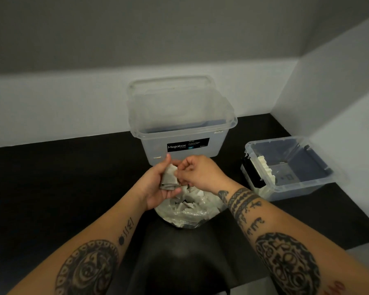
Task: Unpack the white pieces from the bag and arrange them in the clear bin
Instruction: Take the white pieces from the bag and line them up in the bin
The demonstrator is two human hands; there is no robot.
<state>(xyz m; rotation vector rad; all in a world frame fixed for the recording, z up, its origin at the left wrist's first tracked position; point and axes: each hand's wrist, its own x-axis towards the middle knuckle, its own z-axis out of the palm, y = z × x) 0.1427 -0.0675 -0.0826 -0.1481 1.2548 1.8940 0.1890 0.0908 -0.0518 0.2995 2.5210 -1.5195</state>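
Now the left hand (156, 184) cups a stack of white pieces (168, 177), fingers curled around it, while the right hand (197, 172) pinches the top piece above the open plastic bag (190, 211).

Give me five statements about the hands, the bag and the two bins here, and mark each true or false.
1. The left hand holds a small stack of white pieces. True.
2. The plastic bag sits inside the tall clear bin. False: it lies on the black surface in front of that bin.
3. The low clear bin at right already holds a row of white pieces along its left wall. True.
4. The right hand rests on the low bin's rim. False: it is at the stack in the left hand.
5. The tall bin carries a black label. True.
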